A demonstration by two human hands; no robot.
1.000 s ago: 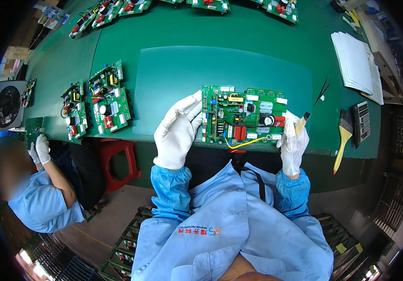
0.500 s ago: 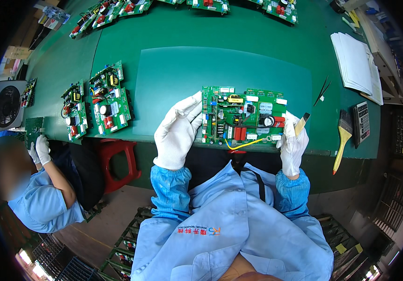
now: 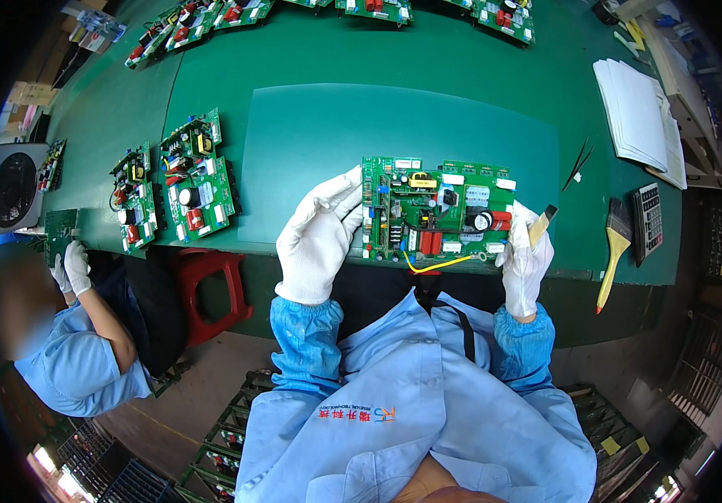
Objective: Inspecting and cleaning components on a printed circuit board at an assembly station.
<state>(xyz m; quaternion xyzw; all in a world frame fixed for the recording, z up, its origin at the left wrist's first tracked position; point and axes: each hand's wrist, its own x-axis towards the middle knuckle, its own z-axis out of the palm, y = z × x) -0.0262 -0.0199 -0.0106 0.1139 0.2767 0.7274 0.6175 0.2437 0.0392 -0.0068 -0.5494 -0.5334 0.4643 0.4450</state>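
A green circuit board (image 3: 461,199) is held up near the bench's front edge, its component side facing me. It carries red and black cylinders, white blocks and a yellow-wound transformer. A yellow wire (image 3: 440,265) with a ring end loops along the board's near edge. My left hand (image 3: 317,239), white-gloved, grips the board's left edge, with the fingertips partly behind it. Closed at the board's right edge, my gloved right hand (image 3: 525,264) also holds a small brush (image 3: 539,226) with a pale handle; its dark tip points up and right.
Two more boards (image 3: 197,189) lie left on the green bench (image 3: 319,63); several line the far edge. At right are tweezers (image 3: 579,163), papers (image 3: 637,113), a larger brush (image 3: 614,251) and a calculator (image 3: 648,222). A co-worker's gloved hand (image 3: 77,267) holds a board at far left.
The circuit board has shifted and tilted very slightly, with its yellow wire a little lower. The small brush has turned slightly in my right hand. My left hand has barely moved.
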